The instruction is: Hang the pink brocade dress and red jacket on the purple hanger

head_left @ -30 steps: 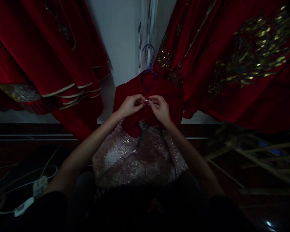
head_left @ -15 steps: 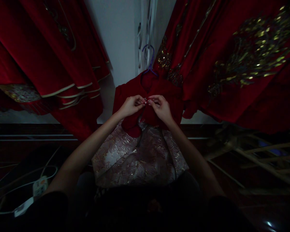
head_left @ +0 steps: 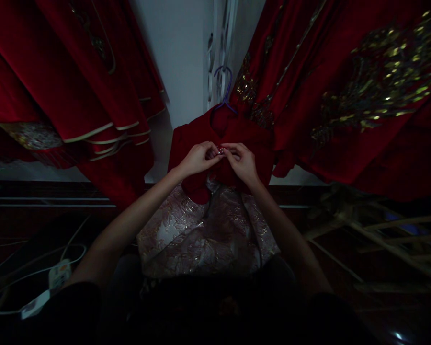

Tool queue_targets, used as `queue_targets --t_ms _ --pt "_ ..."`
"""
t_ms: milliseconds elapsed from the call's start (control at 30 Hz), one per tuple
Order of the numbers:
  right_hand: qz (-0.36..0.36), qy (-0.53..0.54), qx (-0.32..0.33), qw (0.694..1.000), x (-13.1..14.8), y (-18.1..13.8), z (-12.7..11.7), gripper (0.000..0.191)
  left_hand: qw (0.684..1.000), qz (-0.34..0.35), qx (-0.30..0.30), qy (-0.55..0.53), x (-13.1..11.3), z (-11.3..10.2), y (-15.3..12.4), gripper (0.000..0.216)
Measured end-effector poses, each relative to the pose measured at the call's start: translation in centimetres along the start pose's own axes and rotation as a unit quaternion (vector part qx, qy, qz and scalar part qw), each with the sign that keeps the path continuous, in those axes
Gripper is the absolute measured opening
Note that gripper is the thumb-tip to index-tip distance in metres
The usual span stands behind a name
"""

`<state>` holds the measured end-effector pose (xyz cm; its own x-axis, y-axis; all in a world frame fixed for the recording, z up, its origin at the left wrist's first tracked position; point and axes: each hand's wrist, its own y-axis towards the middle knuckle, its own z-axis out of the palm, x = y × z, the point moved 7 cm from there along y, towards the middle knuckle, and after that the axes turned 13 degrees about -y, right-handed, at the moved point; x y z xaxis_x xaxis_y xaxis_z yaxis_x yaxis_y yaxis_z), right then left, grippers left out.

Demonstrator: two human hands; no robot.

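A red jacket (head_left: 192, 139) hangs on a purple hanger (head_left: 227, 93) in front of me. At its front opening, my left hand (head_left: 201, 157) is closed in a pinch on a small shiny fastener (head_left: 221, 150). From the other side my right hand (head_left: 242, 163) pinches the same spot, thumb and forefinger together. The two hands' fingertips meet there and cover most of the fastener, so its exact form is hard to make out. Below the jacket, a pale pink brocade fabric (head_left: 233, 230) with a metallic sheen spreads down to my lap.
Red garments with pale trim (head_left: 93, 96) hang at the left. At the right hangs a red garment with gold sequins (head_left: 388, 72). A white power strip (head_left: 59, 274) with a cable lies at lower left. A wooden rack (head_left: 377, 235) stands at lower right.
My fingertips have come closer together at the fastener; the left hand has shifted slightly right. The view has moved a little, and the jacket still hangs in place.
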<state>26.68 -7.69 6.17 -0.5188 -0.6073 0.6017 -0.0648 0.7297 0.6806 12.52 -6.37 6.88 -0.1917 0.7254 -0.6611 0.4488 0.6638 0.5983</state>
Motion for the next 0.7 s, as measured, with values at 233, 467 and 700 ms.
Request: queue_targets --t_ms 233,467,700 --pt "-0.002 0.014 0.022 1.000 -0.4 0.0 0.0 0.023 0.998 0.013 -0.017 0.058 -0.1 0.4 0.4 0.009" --pt "0.015 0.055 0.032 0.998 -1.3 0.3 0.5 0.025 0.993 0.036 0.000 0.114 -0.9 0.4 0.2 0.008" --pt "0.030 0.067 0.052 0.996 -1.3 0.4 0.6 0.025 0.978 0.042 0.022 0.201 -2.2 1.4 -0.1 0.010"
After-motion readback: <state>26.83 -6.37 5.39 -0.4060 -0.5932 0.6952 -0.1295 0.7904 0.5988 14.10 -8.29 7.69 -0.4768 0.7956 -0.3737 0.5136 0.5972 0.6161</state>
